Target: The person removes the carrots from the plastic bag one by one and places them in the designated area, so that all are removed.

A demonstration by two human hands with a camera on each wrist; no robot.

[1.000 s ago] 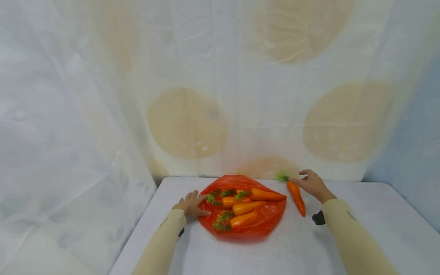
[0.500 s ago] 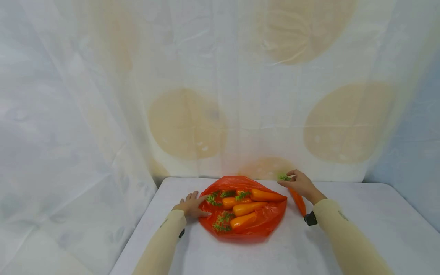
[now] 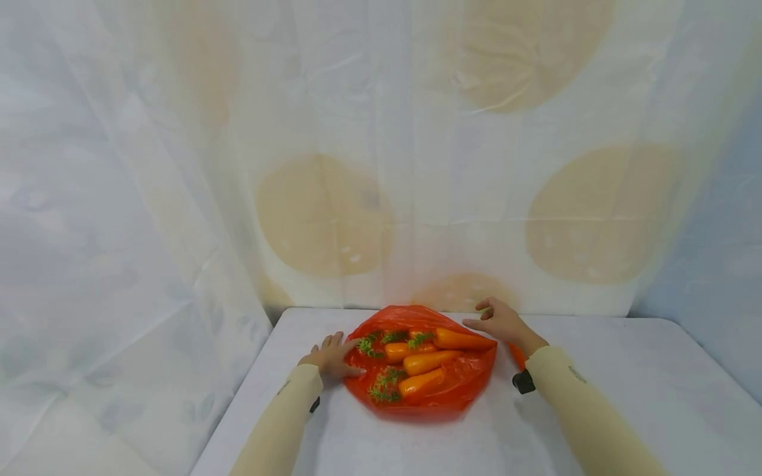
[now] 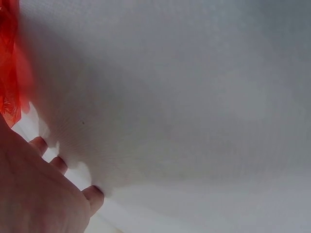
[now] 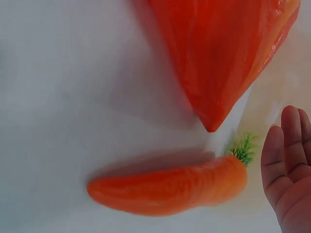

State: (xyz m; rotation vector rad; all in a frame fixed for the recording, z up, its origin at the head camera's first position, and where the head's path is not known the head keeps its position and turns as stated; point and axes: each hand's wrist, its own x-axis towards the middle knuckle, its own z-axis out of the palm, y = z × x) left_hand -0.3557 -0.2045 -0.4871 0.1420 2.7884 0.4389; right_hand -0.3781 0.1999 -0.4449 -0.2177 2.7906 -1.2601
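Note:
A red plastic bag (image 3: 470, 378) lies on the white table with several orange carrots (image 3: 431, 361) with green tops in its opening. My left hand (image 3: 330, 357) rests at the bag's left edge, fingers spread and the thumb over the red plastic. In the left wrist view its fingertips touch the white surface. Off the bag's right side, a loose carrot (image 5: 170, 189) lies on the table, its green top at the far end. My right hand (image 3: 505, 325) is over that carrot in the head view, hiding most of it. Nothing is held in its extended fingers (image 5: 273, 158).
The white table (image 3: 625, 396) stretches to both sides of the arms. A pale curtain (image 3: 452, 165) with beige round shapes hangs right behind its back edge, and further sheets (image 3: 119, 264) hang at the left and right.
My right hand has moved left from the loose carrot's top end toward the bag, covering more of that carrot in the head view. The left hand and the bag stay put.

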